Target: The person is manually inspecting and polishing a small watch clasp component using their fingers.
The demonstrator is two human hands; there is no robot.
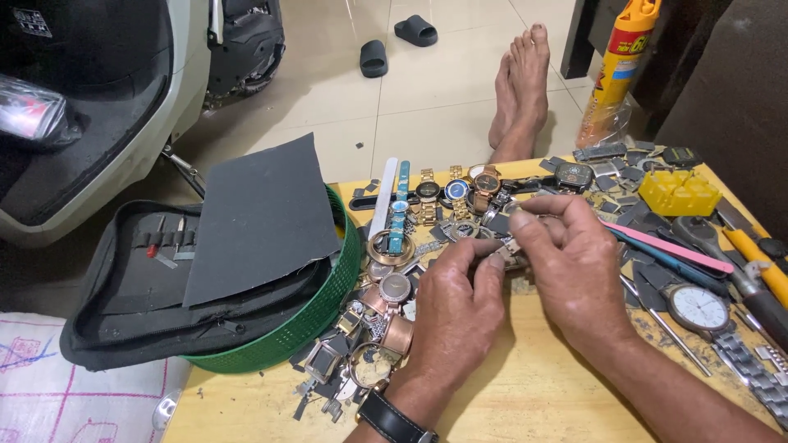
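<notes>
left hand (454,316): fingers curled in, thumb and forefinger tips pinched on one end of a small metal watch part (510,256); black strap at the wrist.
right hand (574,267): fingers bent and close together, thumb and forefinger nipping the same part from the other side; remaining fingers (548,207) arched above it.
watch part: held between both hands, just above the counter (525,394), near its middle; too small and too covered to tell what kind of piece it is.
counter: yellow-brown, worn top.
watch row (447,193): several wristwatches lying side by side at the far edge, beyond the hands.
loose cases (386,316): rose-coloured and steel watch bodies and scraps heaped left of the left hand, touching the basket.
basket (308,324): green, mesh wall, at the left edge of the counter.
tool pouch (123,279): black, zipped open, lying over the basket.
dark sheet (258,217): flat grey-black sheet resting on the pouch.
white-dial watch (698,309): steel bracelet, right of the right hand, apart from it.
pink tweezers (665,246): beside the right hand, pointing at it.
yellow block (679,193): far right corner.
feet (519,82): bare, on the tiled floor beyond the counter.
</notes>
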